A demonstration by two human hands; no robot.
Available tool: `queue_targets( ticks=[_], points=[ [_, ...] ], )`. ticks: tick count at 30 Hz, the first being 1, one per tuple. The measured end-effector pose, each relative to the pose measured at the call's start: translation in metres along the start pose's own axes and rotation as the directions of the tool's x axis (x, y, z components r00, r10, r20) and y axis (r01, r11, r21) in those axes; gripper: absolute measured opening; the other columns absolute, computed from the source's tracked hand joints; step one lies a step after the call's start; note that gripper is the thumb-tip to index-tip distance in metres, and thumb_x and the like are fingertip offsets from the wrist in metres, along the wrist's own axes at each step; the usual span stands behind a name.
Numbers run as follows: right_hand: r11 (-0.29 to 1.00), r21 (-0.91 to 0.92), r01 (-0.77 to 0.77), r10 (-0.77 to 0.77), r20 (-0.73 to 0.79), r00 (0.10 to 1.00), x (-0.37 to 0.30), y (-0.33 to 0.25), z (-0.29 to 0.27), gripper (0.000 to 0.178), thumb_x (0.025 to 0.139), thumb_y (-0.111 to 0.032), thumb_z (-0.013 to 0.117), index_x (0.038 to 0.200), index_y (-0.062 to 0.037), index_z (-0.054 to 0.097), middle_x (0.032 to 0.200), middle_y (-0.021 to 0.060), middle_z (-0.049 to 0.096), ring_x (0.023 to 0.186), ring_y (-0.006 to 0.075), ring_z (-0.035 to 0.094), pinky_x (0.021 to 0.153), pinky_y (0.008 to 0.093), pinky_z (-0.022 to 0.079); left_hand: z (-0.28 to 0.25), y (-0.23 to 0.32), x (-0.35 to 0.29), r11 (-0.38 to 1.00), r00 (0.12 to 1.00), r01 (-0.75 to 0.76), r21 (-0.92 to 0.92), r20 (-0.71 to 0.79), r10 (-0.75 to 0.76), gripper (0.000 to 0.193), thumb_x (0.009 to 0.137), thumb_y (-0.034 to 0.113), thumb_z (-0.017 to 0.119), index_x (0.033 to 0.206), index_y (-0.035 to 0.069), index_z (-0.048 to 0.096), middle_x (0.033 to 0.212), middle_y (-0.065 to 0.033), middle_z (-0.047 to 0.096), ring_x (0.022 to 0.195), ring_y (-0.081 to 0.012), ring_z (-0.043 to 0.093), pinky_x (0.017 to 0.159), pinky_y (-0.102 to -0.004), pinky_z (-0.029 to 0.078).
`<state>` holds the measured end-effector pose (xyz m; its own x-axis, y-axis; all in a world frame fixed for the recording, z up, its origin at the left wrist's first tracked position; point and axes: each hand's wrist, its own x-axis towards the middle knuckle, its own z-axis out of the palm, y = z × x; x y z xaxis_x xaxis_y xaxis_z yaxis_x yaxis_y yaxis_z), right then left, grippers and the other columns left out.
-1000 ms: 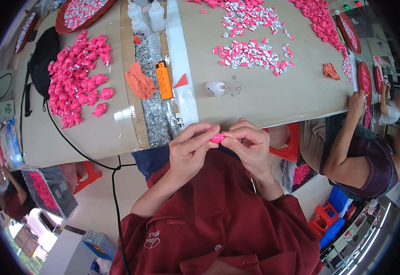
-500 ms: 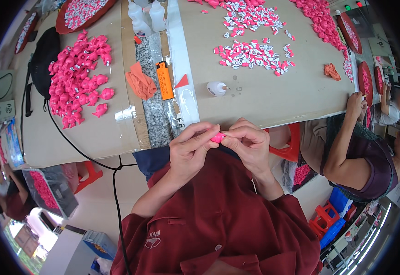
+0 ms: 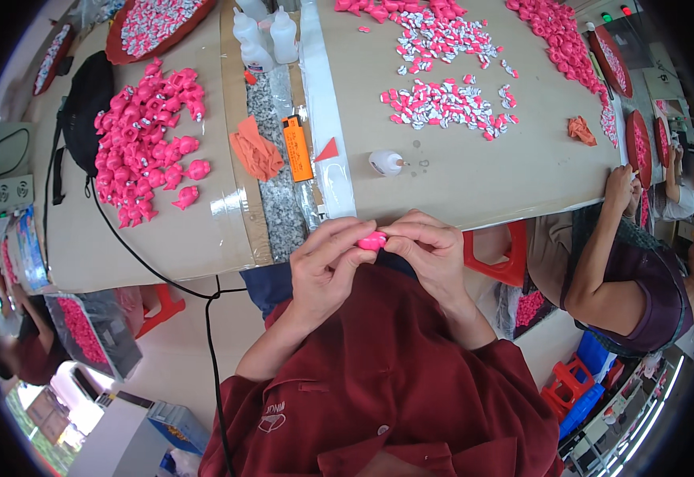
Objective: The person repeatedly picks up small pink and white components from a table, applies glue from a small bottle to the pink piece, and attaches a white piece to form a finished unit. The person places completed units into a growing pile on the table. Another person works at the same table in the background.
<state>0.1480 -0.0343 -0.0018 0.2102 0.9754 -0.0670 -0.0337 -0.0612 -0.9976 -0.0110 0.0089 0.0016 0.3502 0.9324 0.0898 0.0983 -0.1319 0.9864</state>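
Observation:
Just off the table's near edge, my left hand (image 3: 324, 266) and my right hand (image 3: 429, 253) meet fingertip to fingertip. Between them they pinch a small glossy pink plastic figure piece (image 3: 371, 241); its ends are covered by my fingers. Beyond my hands lies a small white squeeze bottle (image 3: 385, 163) on its side. Further off are loose pink-and-white small parts (image 3: 446, 107) in two patches. To the left a heap of pink figures (image 3: 144, 139) spreads over the table.
Left of the bottle lie an orange box (image 3: 297, 149), a crumpled orange cloth (image 3: 256, 149) and upright white bottles (image 3: 284, 36). A black cable (image 3: 136, 258) hangs over the left edge. A co-worker (image 3: 629, 270) sits at the right, near a red stool (image 3: 506, 254).
The whole view has shifted slightly, so the table things appear further right and lower. Both hands still pinch the pink piece, and more of its side shows now.

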Motion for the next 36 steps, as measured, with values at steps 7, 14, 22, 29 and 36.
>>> queue_targets(
  ticks=[7,14,22,29,36],
  points=[
    [0.946,-0.315,0.071,-0.153,-0.244,0.957,0.02,0.005,-0.006,0.033,0.069,-0.006,0.073,0.1,-0.0013,0.062,0.092,0.0059,0.059,0.074,0.0117,0.053,0.062,0.0219,0.041,-0.076,-0.022,0.031,0.64,0.873,0.068,0.765,-0.356,0.333,0.023,0.08,0.006,0.061,0.103,0.003,0.063,0.098,-0.0103,0.06,0.097,-0.0244,0.049,0.085,-0.0341,0.039],
    [0.858,-0.492,0.144,-0.29,-0.234,0.928,0.048,0.0,0.011,0.04,0.067,-0.009,0.073,0.103,-0.0012,0.059,0.097,0.0088,0.059,0.08,0.0205,0.055,0.068,0.0304,0.045,-0.079,-0.026,0.051,0.41,0.804,0.227,0.884,-0.407,0.434,0.029,0.077,0.008,0.064,0.107,0.009,0.062,0.111,-0.0111,0.053,0.104,-0.0295,0.043,0.09,-0.0405,0.033],
    [0.875,-0.443,0.194,-0.317,-0.224,0.922,0.047,0.008,0.003,0.029,0.07,-0.002,0.067,0.098,-0.0001,0.06,0.09,0.0104,0.061,0.08,0.0227,0.056,0.07,0.0313,0.046,0.01,0.005,0.149,0.764,0.929,-0.26,0.591,-0.063,0.365,0.019,0.079,0.006,0.059,0.096,0.001,0.064,0.096,-0.0147,0.059,0.08,-0.0265,0.059,0.071,-0.0333,0.045],
    [0.892,-0.395,0.219,-0.331,-0.245,0.911,0.041,0.007,-0.002,0.025,0.068,0.002,0.066,0.093,0.0008,0.06,0.092,0.0112,0.06,0.082,0.0235,0.057,0.073,0.0314,0.046,0.067,-0.034,0.26,0.589,0.935,-0.211,0.78,-0.014,0.353,0.023,0.076,0.005,0.058,0.098,0.0,0.058,0.099,-0.0167,0.054,0.09,-0.0326,0.055,0.075,-0.0418,0.046],
    [0.936,-0.084,0.341,-0.348,-0.346,0.871,0.04,0.023,0.0,0.029,0.078,0.001,0.059,0.105,0.0019,0.048,0.111,0.0173,0.055,0.093,0.0211,0.056,0.083,0.0302,0.045,0.062,-0.04,0.268,0.519,0.878,-0.317,0.794,0.038,0.478,0.034,0.077,0.007,0.061,0.11,0.001,0.056,0.096,-0.0167,0.054,0.088,-0.0303,0.054,0.077,-0.0373,0.044]
  ],
)
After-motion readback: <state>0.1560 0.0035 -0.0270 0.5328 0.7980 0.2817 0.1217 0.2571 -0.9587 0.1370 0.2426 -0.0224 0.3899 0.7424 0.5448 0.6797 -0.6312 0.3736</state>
